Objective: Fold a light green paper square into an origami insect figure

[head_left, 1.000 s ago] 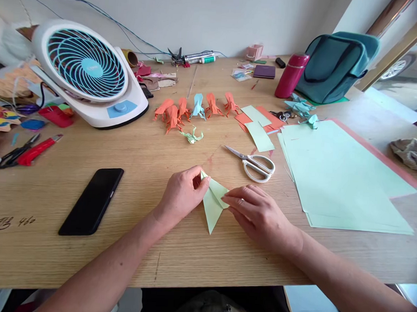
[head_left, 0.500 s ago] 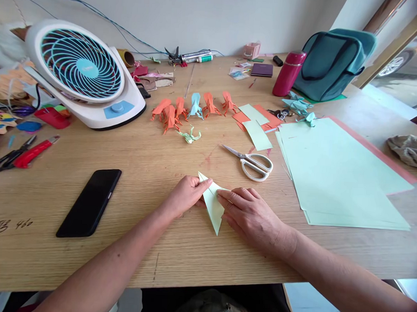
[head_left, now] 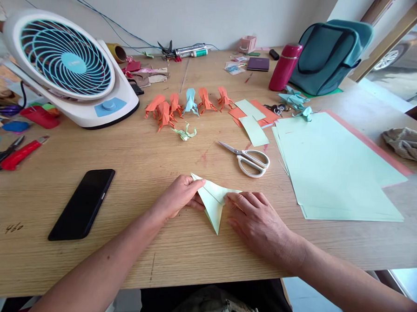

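A folded light green paper (head_left: 213,203), pointed at its near end, lies on the wooden table (head_left: 152,162) in front of me. My left hand (head_left: 179,195) pinches its upper left corner, fingers curled over the edge. My right hand (head_left: 257,221) presses its fingertips down on the right flap of the same paper. White-handled scissors (head_left: 248,158) lie just beyond the paper.
A stack of green sheets (head_left: 333,167) lies to the right, over a red sheet. Orange and blue folded paper figures (head_left: 186,103) stand in a row at mid table. A black phone (head_left: 82,204) lies at the left, a white fan (head_left: 69,65) behind it. A red bottle (head_left: 285,67) and teal bag (head_left: 329,53) stand at the back right.
The right flap of the green paper has been spread out to the right under my right hand. My left hand has stayed at the upper corner. The view has shifted slightly.
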`<state>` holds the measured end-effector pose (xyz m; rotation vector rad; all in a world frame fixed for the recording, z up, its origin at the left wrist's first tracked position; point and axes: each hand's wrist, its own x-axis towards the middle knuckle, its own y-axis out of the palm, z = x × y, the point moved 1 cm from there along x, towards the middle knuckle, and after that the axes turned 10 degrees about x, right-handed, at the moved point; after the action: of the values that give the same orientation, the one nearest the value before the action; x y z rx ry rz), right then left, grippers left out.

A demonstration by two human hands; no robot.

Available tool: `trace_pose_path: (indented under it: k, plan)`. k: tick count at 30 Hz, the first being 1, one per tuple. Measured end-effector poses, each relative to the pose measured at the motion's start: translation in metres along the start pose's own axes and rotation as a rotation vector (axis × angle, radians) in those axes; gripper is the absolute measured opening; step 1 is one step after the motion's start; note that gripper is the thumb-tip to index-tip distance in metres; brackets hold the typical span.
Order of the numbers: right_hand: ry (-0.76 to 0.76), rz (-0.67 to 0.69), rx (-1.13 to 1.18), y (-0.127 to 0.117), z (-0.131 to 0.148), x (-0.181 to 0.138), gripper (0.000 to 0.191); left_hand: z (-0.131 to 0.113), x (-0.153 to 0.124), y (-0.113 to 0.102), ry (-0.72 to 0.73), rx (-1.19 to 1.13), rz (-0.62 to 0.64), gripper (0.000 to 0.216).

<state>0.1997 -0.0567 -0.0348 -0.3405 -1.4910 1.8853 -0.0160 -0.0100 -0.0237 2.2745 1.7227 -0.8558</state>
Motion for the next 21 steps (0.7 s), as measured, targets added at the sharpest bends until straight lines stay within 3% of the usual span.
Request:
trace_pose_path:
  k: [8, 21]
  plan:
    - [0.092, -0.004, -0.043, 0.0028, 0.0009, 0.0079, 0.046, -0.0019, -0.0004, 0.0007, -0.029, 0.008, 0.015, 0.04]
    - [0.115, -0.047, -0.174, 0.0049, 0.0029, 0.0098, 0.055, 0.0, 0.0003, -0.0002, -0.026, -0.008, 0.041, 0.037]
